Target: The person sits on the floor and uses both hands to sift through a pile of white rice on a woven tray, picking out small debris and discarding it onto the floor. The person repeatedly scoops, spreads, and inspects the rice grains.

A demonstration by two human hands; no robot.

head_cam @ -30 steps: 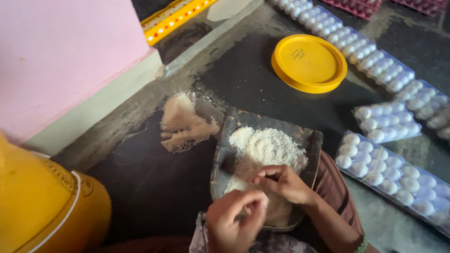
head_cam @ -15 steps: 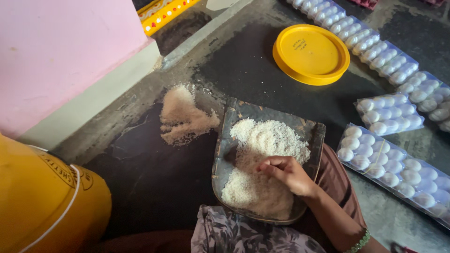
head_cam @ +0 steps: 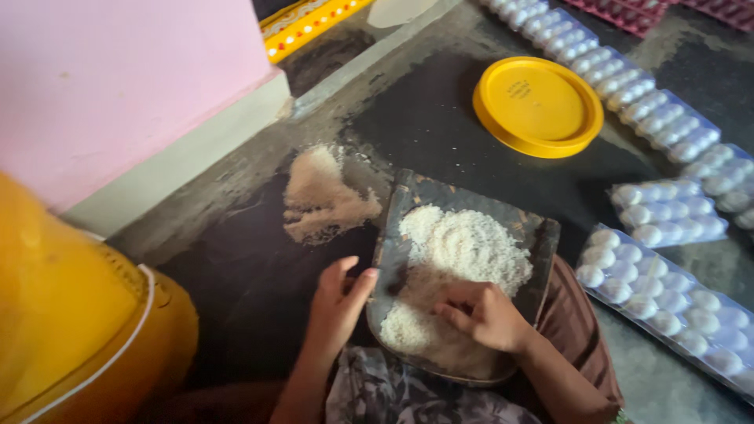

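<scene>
Meanwhile hands work grainy white rice on a flat dark tray.

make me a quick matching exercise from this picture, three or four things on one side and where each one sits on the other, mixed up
Things:
1. yellow lid
2. white grains
3. brownish heap
4. left hand

Places:
A. on the dark tray
B. loose on the floor, left of the tray
C. at the tray's left edge
D. flat on the floor beyond the tray

Pairs: 1-D, 2-A, 3-B, 4-C
</scene>
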